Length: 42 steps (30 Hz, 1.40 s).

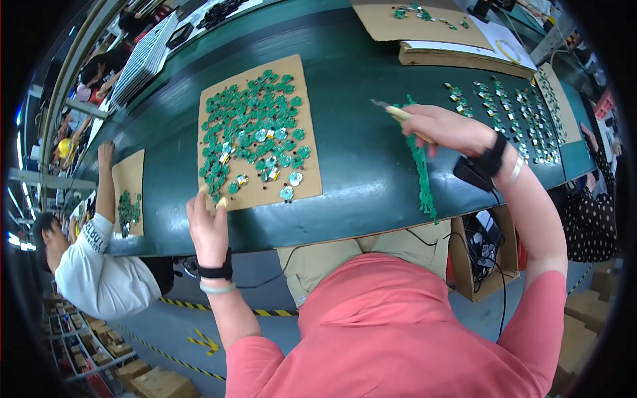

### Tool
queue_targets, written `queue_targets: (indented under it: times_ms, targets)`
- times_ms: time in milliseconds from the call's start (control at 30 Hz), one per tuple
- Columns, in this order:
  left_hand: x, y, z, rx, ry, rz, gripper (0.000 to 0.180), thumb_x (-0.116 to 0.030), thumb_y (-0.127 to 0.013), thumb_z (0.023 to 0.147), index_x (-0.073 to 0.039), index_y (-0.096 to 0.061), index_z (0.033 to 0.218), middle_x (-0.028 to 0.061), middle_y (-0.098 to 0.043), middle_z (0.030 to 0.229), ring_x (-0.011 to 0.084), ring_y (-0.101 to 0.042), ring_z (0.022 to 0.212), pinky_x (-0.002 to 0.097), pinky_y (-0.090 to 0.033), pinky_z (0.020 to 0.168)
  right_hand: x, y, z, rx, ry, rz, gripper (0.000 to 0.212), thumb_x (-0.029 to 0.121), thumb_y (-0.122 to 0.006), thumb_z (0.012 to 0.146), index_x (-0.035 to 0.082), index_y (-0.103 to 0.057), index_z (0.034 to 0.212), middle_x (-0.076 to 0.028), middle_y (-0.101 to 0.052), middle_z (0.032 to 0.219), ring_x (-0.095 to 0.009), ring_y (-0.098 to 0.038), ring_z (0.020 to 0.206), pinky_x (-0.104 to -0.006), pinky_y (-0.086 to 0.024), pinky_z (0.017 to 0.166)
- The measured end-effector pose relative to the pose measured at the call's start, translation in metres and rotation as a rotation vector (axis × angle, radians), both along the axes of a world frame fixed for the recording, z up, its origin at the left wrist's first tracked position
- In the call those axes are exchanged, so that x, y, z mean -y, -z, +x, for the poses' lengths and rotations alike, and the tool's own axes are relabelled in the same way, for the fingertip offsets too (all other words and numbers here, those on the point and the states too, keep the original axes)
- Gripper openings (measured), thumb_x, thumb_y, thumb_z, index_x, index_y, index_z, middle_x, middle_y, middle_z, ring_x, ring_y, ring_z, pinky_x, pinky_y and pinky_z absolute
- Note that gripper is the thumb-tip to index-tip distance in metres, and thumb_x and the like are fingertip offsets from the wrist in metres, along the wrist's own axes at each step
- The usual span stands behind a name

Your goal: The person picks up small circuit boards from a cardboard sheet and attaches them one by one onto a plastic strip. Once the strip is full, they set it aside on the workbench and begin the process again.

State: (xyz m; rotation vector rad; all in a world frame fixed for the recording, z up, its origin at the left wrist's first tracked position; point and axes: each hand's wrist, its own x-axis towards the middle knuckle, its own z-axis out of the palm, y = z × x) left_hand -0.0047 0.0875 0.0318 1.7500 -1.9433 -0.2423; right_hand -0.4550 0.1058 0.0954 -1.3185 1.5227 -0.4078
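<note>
My left hand (208, 225) is at the near left corner of a cardboard sheet (305, 182), thumb and finger apart, with pale covers on the fingertips. Many small green circuit boards (249, 129) lie over that sheet, some with white and yellow parts. I see nothing held in the left hand. My right hand (434, 129) is closed round a pen-like tool (396, 111) with a pale yellow handle and a thin metal tip pointing left. Under and beside this hand runs a long, narrow green strip (423, 179), its near end by the table edge.
Rows of small boards (504, 109) lie at the right. A cardboard stack (458, 58) stands at the far right. A black device (472, 174) sits by my right wrist. Below the edge is a carton (501, 265) with cables. A co-worker (109, 272) sits at the left.
</note>
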Motion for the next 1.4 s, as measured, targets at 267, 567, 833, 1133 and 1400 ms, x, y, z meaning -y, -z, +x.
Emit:
queue_targets:
  times_ms: [267,567,833,1133,1400]
  targets:
    - [-0.039,-0.009,0.0,-0.198,-0.018,0.077,0.035,0.002,-0.06,0.086,0.003,-0.057,0.12,0.0113,-0.055,0.106,0.0165,-0.051,0.069,0.0286,-0.046,0.063,0.099,0.052,0.007,-0.81,-0.271,-0.403,0.043,0.024,-0.056,0.089,0.001,-0.055,0.125,-0.021,-0.055,0.109,-0.036,-0.052,0.11,-0.0427,-0.045,0.094]
    - [-0.047,-0.023,-0.026,-0.279,-0.026,0.087,0.035,0.004,-0.054,0.088,0.004,-0.057,0.123,0.0071,-0.057,0.103,0.0106,-0.051,0.073,0.0255,-0.046,0.068,0.115,0.044,-0.031,-0.784,-0.282,-0.673,0.046,0.021,-0.065,0.087,0.003,-0.055,0.128,-0.017,-0.056,0.119,-0.036,-0.051,0.115,-0.0409,-0.045,0.097]
    - [-0.059,-0.014,-0.118,-0.293,0.422,0.085,0.032,0.001,-0.064,0.085,0.003,-0.059,0.116,0.0136,-0.059,0.101,0.0217,-0.059,0.077,0.029,-0.049,0.067,-0.024,-0.101,-0.027,-0.722,-0.161,-0.941,0.028,0.016,-0.056,0.095,0.001,-0.062,0.117,-0.015,-0.067,0.097,-0.032,-0.064,0.088,-0.0365,-0.05,0.079]
    - [-0.079,0.008,-0.233,-0.343,0.84,0.395,0.034,0.001,-0.064,0.085,0.0,-0.059,0.118,0.0164,-0.058,0.111,0.027,-0.061,0.093,0.033,-0.051,0.075,-0.157,-0.032,-0.038,-0.424,0.154,-0.696,0.024,0.011,-0.059,0.092,-0.001,-0.064,0.112,-0.018,-0.067,0.091,-0.033,-0.065,0.079,-0.0372,-0.051,0.07]
    - [-0.037,0.01,-0.305,-0.005,0.869,-0.086,0.037,0.003,-0.057,0.082,-0.001,-0.061,0.118,0.0199,-0.05,0.127,0.0354,-0.054,0.108,0.0405,-0.047,0.091,-0.171,0.064,0.0,-0.338,0.315,-0.416,0.017,0.013,-0.061,0.09,-0.003,-0.065,0.094,-0.019,-0.068,0.09,-0.036,-0.066,0.08,-0.0383,-0.053,0.069]
